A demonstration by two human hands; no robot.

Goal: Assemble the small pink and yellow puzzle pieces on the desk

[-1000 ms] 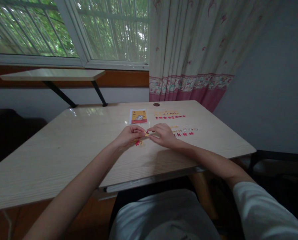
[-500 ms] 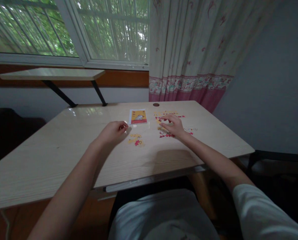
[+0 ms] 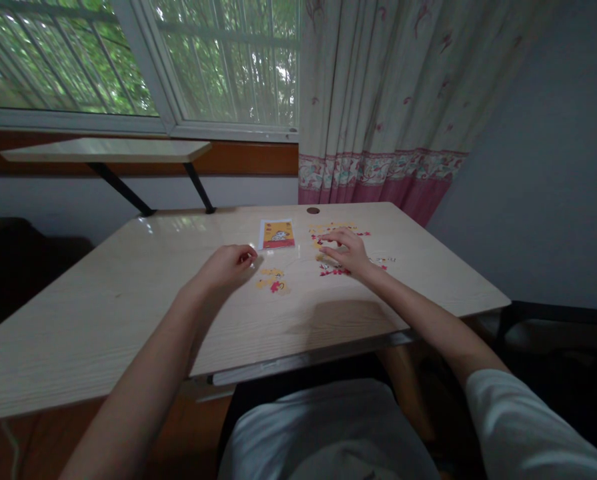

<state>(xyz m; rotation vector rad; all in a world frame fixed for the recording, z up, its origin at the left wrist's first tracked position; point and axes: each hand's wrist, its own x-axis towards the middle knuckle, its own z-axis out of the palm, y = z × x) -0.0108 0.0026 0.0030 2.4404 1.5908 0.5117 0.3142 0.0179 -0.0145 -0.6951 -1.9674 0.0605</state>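
My left hand [image 3: 231,263] is closed, fingers curled in and thumb against them, just left of a small group of puzzle pieces [image 3: 273,285]. What it holds, if anything, is hidden. My right hand [image 3: 347,250] is over a larger spread of yellow, red and white puzzle pieces [image 3: 334,227], thumb and forefinger apart. A small yellow and dark piece [image 3: 319,244] shows by those fingertips, apparently on the table. Between and beyond the hands lies a picture card [image 3: 278,234] with a white cartoon animal on yellow and red.
The pale wooden desk [image 3: 143,300] carries a raised shelf [image 3: 108,150] on black legs at its back left. A round dark cable hole [image 3: 313,211] sits near the back edge. Behind are a window and a curtain [image 3: 378,100]; a dark chair [image 3: 553,313] stands at the right.
Very little differs. Both hands stay almost in place, and the pieces and card lie as before; the view has shifted slightly.
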